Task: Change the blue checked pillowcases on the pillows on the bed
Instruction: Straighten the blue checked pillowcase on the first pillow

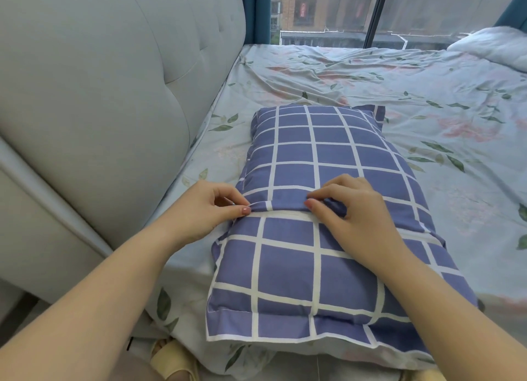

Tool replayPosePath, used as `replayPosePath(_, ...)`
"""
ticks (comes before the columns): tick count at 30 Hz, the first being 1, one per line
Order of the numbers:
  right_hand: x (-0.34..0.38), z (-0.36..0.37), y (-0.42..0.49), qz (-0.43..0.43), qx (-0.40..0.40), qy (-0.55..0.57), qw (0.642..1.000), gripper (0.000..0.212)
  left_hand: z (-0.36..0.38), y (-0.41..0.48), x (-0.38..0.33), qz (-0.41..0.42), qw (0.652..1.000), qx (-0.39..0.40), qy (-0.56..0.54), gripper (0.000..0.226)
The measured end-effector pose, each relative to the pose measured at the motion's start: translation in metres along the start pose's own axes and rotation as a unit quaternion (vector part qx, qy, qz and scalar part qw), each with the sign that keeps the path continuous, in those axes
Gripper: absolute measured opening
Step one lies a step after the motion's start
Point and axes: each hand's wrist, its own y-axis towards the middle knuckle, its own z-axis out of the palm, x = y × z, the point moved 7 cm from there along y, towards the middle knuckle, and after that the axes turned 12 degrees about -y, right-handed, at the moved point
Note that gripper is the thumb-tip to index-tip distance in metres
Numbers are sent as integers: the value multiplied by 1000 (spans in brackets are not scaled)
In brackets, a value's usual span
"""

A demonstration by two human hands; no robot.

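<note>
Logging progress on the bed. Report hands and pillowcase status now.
Left hand pinches blue checked pillowcase flap edge. Right hand pinches same flap. It lies on floral sheet. No obstruction seen.

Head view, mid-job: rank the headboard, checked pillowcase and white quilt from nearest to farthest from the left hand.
1. checked pillowcase: pinched by the left hand at the opening hem.
2. headboard: close by on the left.
3. white quilt: far off to the right.
</note>
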Motion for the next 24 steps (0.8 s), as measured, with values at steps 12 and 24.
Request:
replayPosePath(12,-14,18,11,47,97,43,993,13,3,19,9,-33,993,36,-103,12)
replayPosePath(24,-31,22,12,89,87,104,987,16,18,35,31,-146,950,35,-275,9)
